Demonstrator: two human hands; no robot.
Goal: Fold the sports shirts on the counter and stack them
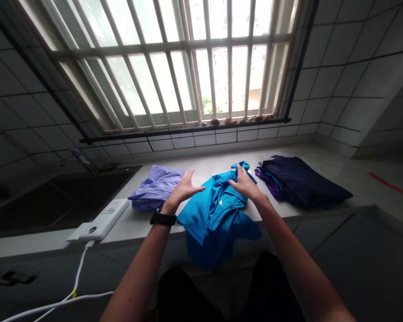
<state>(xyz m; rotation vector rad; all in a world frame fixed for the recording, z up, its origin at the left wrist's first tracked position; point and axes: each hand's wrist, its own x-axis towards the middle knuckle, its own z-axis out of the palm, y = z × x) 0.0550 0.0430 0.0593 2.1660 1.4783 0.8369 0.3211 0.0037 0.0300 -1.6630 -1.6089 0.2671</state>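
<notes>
A bright blue shirt (pixel 218 201) lies crumpled on the countertop, its lower part hanging over the front edge. My left hand (pixel 185 188), with a black band on the wrist, is held at the shirt's left side, thumb and fingers spread and nothing in them. Over the shirt's upper right is my right hand (pixel 243 181), its thumb apart from the fingers; whether it touches the cloth I cannot tell. Left of the shirt sits a folded lavender garment (pixel 156 183) on top of something blue. To the right is a stack of folded dark navy clothes (pixel 302 181) with purple cloth showing beneath.
A white power strip (pixel 107 219) with a cable rests on the counter (pixel 282 214) at the left. Beyond it is a dark sink (pixel 53 201) with a faucet (pixel 85 162). A barred window (pixel 188 44) rises behind. A red strip (pixel 392 185) lies far right.
</notes>
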